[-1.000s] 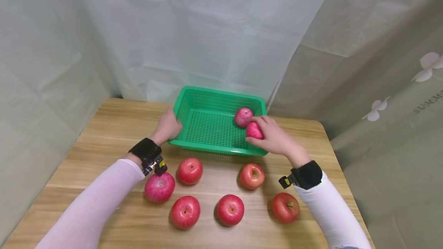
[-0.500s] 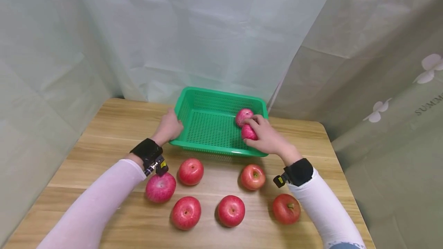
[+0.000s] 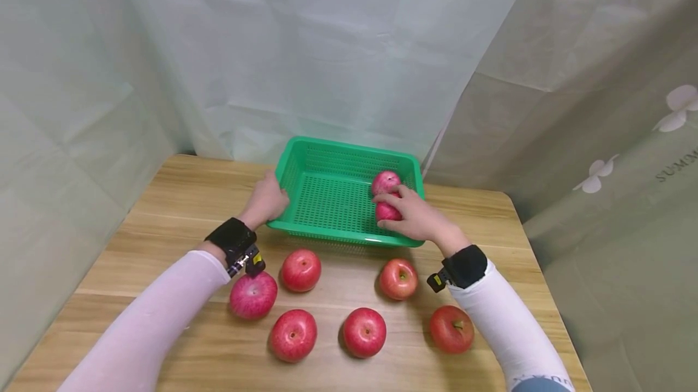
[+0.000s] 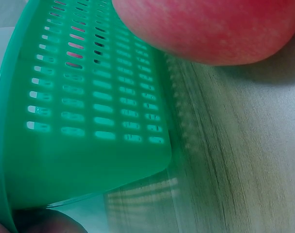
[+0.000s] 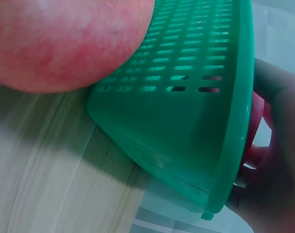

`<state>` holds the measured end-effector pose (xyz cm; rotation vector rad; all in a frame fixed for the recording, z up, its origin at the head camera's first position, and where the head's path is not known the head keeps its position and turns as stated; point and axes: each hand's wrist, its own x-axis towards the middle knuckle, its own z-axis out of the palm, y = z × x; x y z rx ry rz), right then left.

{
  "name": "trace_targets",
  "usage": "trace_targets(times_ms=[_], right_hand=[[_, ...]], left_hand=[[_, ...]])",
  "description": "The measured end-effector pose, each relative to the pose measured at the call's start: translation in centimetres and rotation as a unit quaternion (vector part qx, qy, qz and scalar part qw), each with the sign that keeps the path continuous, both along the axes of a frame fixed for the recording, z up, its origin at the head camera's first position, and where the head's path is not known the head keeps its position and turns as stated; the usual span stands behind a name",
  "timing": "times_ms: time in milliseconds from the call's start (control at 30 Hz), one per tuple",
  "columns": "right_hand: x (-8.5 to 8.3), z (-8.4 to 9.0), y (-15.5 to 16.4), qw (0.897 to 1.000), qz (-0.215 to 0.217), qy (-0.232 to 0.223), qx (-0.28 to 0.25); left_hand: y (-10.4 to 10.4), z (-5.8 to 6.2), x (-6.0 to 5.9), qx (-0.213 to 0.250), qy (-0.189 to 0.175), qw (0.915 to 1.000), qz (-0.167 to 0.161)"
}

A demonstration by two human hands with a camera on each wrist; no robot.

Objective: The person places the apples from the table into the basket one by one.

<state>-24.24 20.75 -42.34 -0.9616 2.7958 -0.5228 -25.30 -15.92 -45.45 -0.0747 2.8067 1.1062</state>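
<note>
A green plastic basket with slotted walls stands at the back of the table. My left hand grips its left rim near the front corner; in the left wrist view only fingertips show at that rim. Inside the right end, my right hand reaches over the front rim with thumb and fingers curved round a red apple. Another red apple lies right behind it in the basket. The right wrist view shows the hand partly hidden behind the basket wall.
Several apples lie on the wooden table in front of the basket, among them one and another close to its front wall. One apple sits beneath the left wrist, another beside the right forearm. Pale curtains hang behind.
The right hand has moved left with the apple, from the basket's right front corner to a spot just before the other apple inside. The left hand stays on the rim.
</note>
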Motion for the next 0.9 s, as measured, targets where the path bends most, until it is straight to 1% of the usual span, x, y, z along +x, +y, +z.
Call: trace_targets(times_ms=[433, 633, 900], right_hand=[[-0.4, -0.4, -0.7, 0.998, 0.014, -0.01, 0.06], [-0.6, -0.6, -0.8, 0.997, 0.015, -0.01, 0.071], [-0.4, -0.6, -1.1, 0.997, 0.012, -0.014, 0.073]], left_hand=[[0.1, -0.1, 0.2, 0.002, 0.003, 1.0, 0.0], [0.1, 0.1, 0.3, 0.01, 0.006, 0.9999, -0.002], [0.0, 0.2, 0.2, 0.014, -0.006, 0.9999, -0.001]])
